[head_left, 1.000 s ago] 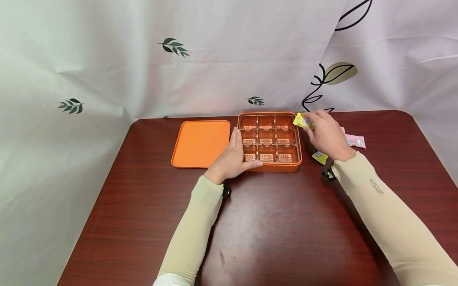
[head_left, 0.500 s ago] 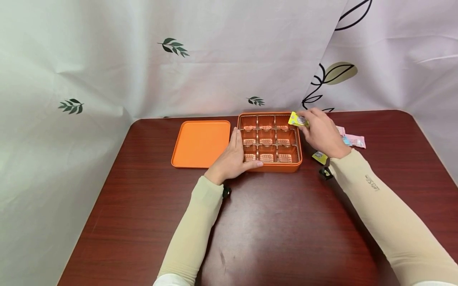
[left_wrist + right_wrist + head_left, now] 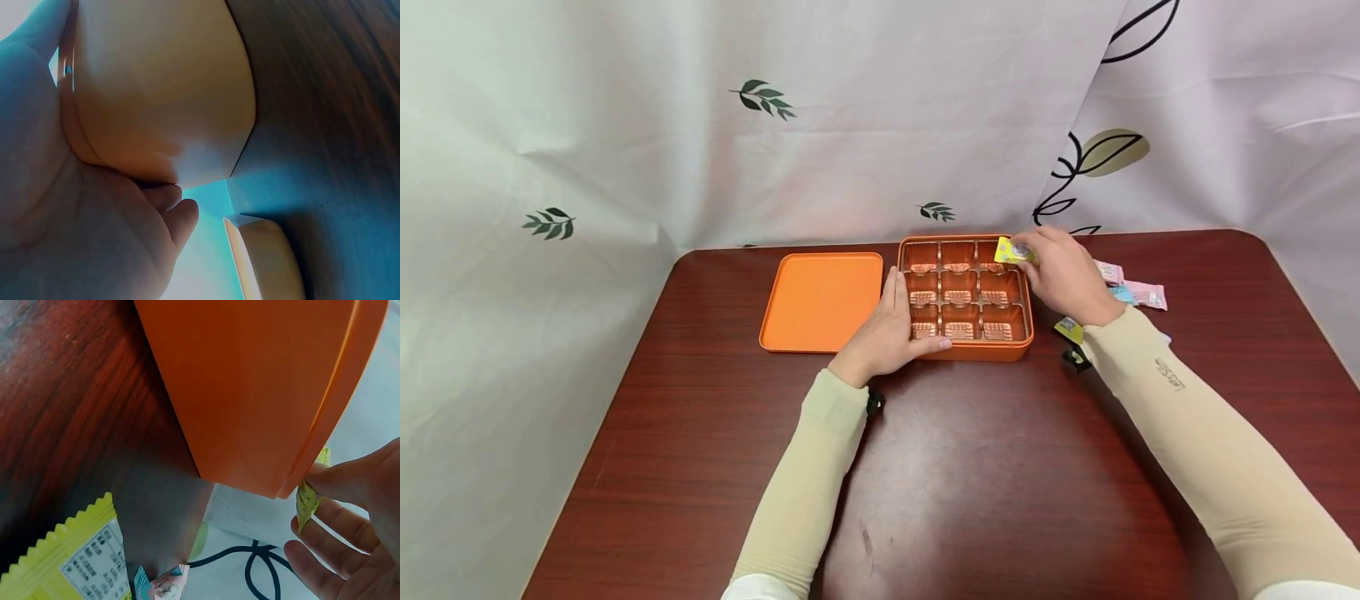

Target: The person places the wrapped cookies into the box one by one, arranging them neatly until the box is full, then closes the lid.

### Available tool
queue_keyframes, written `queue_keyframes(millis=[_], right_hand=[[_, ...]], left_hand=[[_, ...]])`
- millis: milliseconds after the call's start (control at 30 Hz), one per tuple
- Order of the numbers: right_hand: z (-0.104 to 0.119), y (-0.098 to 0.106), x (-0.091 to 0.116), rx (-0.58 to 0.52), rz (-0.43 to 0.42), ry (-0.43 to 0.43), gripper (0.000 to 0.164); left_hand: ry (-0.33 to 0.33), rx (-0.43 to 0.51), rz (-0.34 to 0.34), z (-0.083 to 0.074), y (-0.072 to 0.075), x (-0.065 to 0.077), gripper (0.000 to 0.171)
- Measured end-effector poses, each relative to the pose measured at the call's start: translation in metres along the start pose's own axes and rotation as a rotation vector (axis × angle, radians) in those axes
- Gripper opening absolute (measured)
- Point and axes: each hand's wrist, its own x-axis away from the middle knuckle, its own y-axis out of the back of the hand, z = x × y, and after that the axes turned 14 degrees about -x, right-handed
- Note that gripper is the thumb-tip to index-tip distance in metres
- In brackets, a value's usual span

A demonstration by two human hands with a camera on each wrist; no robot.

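An orange box with a copper-coloured insert of several square compartments stands on the table. My left hand rests against its left side, fingers straight along the side and thumb across the front rim. In the left wrist view the palm lies at the box's corner. A small yellow wrapped packet is pinched between thumb and fingers of my right hand, above the back right compartment. The right wrist view shows the packet just beyond the box's rim, partly hidden by the thumb.
An orange lid lies flat left of the box. Right of the box lie another yellow packet, pink packets and a blue one, partly behind the right hand and sleeve. A white patterned cloth hangs behind the table.
My right hand has moved left with the yellow packet, from beside the box's right rim to over the back right compartment. The left hand and box have stayed still.
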Motion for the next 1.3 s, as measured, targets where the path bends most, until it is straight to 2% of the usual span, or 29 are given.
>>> queue_keyframes(millis=[333, 700, 1000, 1300], right_hand=[[0.005, -0.004, -0.006, 0.016, 0.046, -0.017, 0.028], [0.004, -0.010, -0.010, 0.028, 0.069, 0.018, 0.027], [0.006, -0.012, -0.013, 0.032, 0.099, -0.008, 0.029], [0.006, -0.014, -0.018, 0.020, 0.115, 0.008, 0.029]], left_hand=[[-0.004, -0.001, -0.006, 0.001, -0.001, -0.001, 0.124], [-0.004, 0.006, -0.011, 0.001, -0.002, -0.001, 0.124], [0.006, 0.014, -0.003, 0.002, -0.001, 0.000, 0.124], [-0.007, -0.025, -0.010, 0.002, -0.002, -0.001, 0.123]])
